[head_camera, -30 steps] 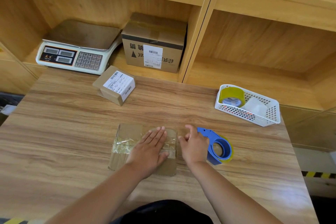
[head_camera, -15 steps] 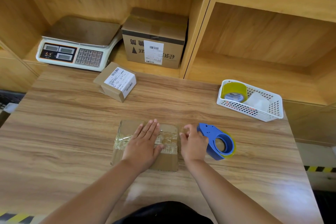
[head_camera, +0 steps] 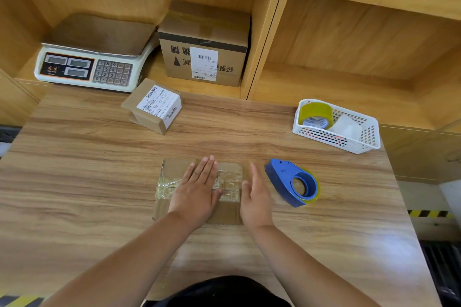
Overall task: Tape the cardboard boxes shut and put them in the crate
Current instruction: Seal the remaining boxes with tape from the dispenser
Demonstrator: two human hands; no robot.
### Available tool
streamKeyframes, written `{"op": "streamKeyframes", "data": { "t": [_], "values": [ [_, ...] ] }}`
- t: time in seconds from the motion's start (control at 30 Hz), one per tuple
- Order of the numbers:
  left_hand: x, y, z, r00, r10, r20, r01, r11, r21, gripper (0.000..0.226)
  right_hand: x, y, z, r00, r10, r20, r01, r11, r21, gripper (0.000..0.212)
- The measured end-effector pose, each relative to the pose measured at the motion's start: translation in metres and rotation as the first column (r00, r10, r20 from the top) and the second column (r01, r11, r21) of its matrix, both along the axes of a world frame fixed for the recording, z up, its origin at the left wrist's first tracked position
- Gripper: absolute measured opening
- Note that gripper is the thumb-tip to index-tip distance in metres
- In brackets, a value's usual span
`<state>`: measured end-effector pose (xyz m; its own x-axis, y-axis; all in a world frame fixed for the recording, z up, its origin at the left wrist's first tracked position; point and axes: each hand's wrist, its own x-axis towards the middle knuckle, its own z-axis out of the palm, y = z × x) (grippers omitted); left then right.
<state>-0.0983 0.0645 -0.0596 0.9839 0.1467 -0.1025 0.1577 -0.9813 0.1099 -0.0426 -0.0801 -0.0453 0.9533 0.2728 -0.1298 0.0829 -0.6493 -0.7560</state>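
Cardboard box (head_camera: 174, 172) on table (head_camera: 74, 182): my left hand (head_camera: 197, 189) lies flat on top; right hand (head_camera: 255, 197), fingers straight, at its side.

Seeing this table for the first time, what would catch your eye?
The two hands mid-table: the left hand lies flat on a taped box, the right hand open at its right edge. Just right of them lies a blue tape dispenser, and a yellow tape roll stands in a white basket at the far right.
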Motion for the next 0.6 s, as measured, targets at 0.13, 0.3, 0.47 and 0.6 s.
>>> {"op": "streamKeyframes", "data": {
  "t": [0.13, 0.3, 0.47, 0.6],
  "values": [
    [0.001, 0.0, 0.001, 1.0, 0.006, 0.018, -0.005, 0.999, -0.048, 0.06, -0.006, 0.011, -0.002, 0.986, 0.097, -0.135, -0.097, 0.995, 0.006, 0.057],
    [-0.002, 0.0, 0.001, 0.999, -0.041, 0.019, 0.042, 0.999, -0.035, 0.069, -0.003, 0.013, -0.004, 0.98, 0.058, -0.189, -0.058, 0.998, 0.005, 0.059],
    [0.0, 0.0, 0.003, 0.999, -0.047, 0.025, 0.048, 0.997, -0.061, 0.069, -0.005, 0.012, -0.006, 0.981, 0.064, -0.185, -0.067, 0.998, -0.009, 0.062],
    [-0.002, 0.01, 0.005, 0.997, -0.07, -0.026, 0.066, 0.991, -0.12, 0.075, -0.007, 0.009, -0.008, 0.979, 0.124, -0.16, -0.134, 0.99, -0.051, 0.065]
  ]
}}
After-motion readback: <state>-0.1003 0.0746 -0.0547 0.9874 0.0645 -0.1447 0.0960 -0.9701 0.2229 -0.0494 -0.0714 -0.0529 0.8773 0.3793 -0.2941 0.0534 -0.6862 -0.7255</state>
